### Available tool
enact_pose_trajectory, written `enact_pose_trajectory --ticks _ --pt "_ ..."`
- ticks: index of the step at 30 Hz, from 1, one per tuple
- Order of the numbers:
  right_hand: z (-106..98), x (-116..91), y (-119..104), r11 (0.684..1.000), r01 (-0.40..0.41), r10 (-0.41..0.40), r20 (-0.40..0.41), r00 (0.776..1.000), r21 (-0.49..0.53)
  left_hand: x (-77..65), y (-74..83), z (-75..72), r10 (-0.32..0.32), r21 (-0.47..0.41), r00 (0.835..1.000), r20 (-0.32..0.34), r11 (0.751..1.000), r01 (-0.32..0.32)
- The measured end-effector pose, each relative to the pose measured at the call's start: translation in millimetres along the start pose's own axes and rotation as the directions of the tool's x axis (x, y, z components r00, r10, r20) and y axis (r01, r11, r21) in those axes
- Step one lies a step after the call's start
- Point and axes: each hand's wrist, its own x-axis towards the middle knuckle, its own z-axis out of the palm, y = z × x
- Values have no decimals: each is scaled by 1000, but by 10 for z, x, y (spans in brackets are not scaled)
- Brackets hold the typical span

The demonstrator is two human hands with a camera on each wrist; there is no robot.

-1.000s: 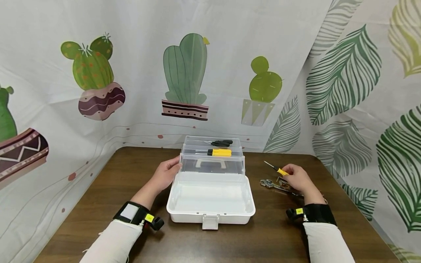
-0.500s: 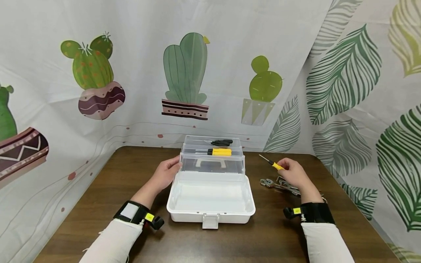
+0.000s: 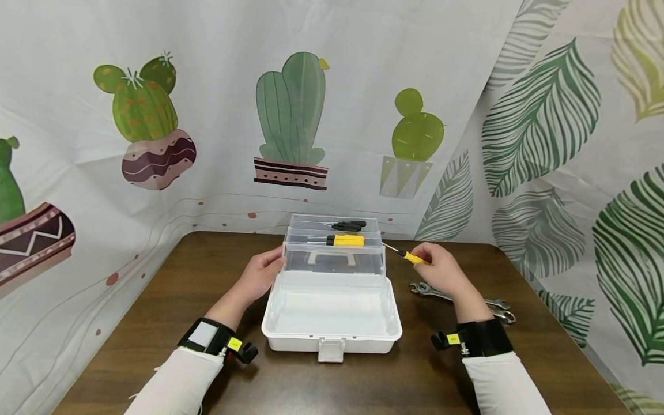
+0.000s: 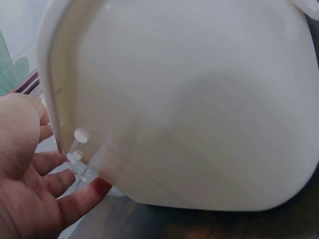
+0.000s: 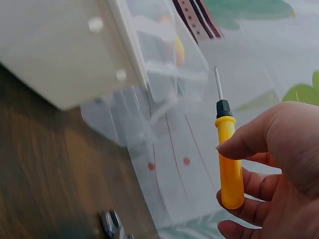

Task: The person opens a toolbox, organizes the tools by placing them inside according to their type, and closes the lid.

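My right hand [image 3: 441, 270] pinches a yellow-handled screwdriver [image 5: 231, 172] between thumb and fingers, its shaft pointing up and left. In the head view the tip is at the right edge of the toolbox's clear trays. The white toolbox [image 3: 290, 344] stands open, its clear tiers raised at the back. My left hand [image 3: 259, 276] grips the box's left side near the hinge, thumb in front and fingers behind. Yellow-handled screwdrivers [image 3: 349, 240] lie in the lower tier. Above them, black-handled screwdrivers [image 3: 349, 225] lie in the top tier.
Metal wrenches [image 3: 427, 290] lie on the brown table [image 3: 363, 386] to the right of the box, partly behind my right forearm. A printed cloth [image 3: 218, 115] with cacti and leaves hangs close behind the table.
My right hand has carried the yellow-handled screwdriver left from above the wrenches to beside the trays. The left hand and the toolbox have stayed in place.
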Motion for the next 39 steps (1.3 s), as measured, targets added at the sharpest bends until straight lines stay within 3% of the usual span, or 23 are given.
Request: enact_pose_trajectory --ticks 13,20,27,32,39 --pt "124 -49 -350 996 90 -90 19 996 17 -23 -29 1 2 4 1000 5 1000 -2" --pt "61 113 -547 990 132 -131 32 991 -47 -18 -19 -8 10 -5 1000 -7 1000 -10" --pt "-71 361 -794 980 166 -150 143 978 -108 -16 -14 -1 23 -12 1000 -8 1000 -23" --pt "-127 528 -967 966 217 -182 229 956 -138 -46 72 -6 8 1 1000 -4 1000 -8" --pt "-23 756 -1189 942 266 -187 338 922 -205 -25 39 0 -11 12 1000 -10 1000 11"
